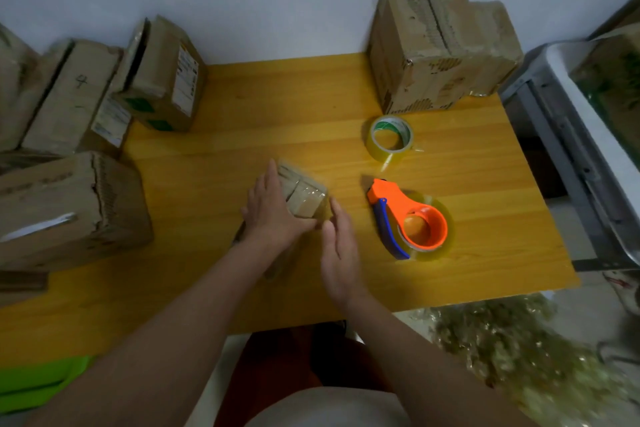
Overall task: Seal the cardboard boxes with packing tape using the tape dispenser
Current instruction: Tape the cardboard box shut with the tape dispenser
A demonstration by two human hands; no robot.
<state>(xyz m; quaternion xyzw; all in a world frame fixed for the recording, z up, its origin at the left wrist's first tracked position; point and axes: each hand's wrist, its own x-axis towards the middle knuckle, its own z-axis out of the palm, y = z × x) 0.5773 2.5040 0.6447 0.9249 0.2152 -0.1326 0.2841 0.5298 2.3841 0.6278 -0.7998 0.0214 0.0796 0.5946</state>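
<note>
A small cardboard box (300, 191) with clear tape across its top sits in the middle of the yellow wooden table (242, 104). My left hand (272, 208) lies flat on the box's left side and top, pressing it. My right hand (337, 239) is open with fingers straight, its fingertips touching the box's near right corner. An orange tape dispenser (410, 218) with a blue handle and a clear roll lies on the table to the right of my right hand, untouched. A spare roll of clear tape (390, 139) lies flat behind it.
Several cardboard boxes are stacked along the left edge (69, 208) and back left (162, 76). A large worn box (436, 48) stands at the back right corner. A grey metal frame (571, 135) stands right of the table. Green sheets (38, 381) lie at lower left.
</note>
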